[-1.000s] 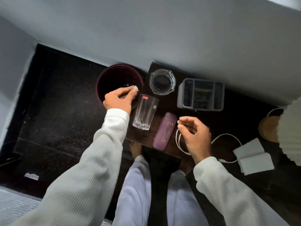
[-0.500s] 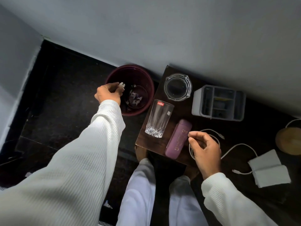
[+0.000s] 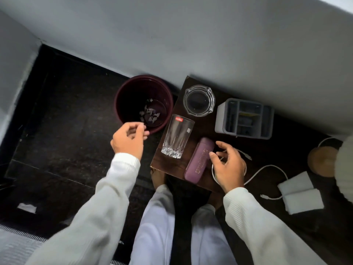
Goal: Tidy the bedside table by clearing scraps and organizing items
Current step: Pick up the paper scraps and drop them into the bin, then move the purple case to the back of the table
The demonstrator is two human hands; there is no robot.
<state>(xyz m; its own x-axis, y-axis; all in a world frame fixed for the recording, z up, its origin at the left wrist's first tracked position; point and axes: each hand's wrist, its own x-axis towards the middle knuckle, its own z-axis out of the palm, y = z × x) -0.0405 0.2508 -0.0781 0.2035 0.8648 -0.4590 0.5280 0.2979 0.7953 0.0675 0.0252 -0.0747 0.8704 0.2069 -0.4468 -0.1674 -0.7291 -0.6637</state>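
Observation:
A dark maroon bin [image 3: 122, 92] stands on the floor left of the dark wooden bedside table [image 3: 202, 129], with several pale paper scraps [image 3: 150, 114] at its bottom. My left hand [image 3: 129, 140] hovers by the bin's near rim, fingers loosely curled and holding nothing. On the table stand a clear drinking glass [image 3: 176, 135] and a glass ashtray [image 3: 199, 100]. A purple case [image 3: 198, 163] lies near the front edge. My right hand [image 3: 228, 166] rests over a coiled white cable [image 3: 267, 169] beside the case, fingers spread.
A grey compartment organizer [image 3: 244, 119] sits at the back by the wall. Two folded white tissues [image 3: 299, 194], a round wooden lamp base [image 3: 321, 161] and a pleated lampshade [image 3: 343, 167] lie at the right. A paper scrap [image 3: 26, 207] lies on the dark floor at the left.
My left hand let the small white scrap fall into the bin and drew back toward the near rim. My right hand shifted slightly over the cable beside the purple case.

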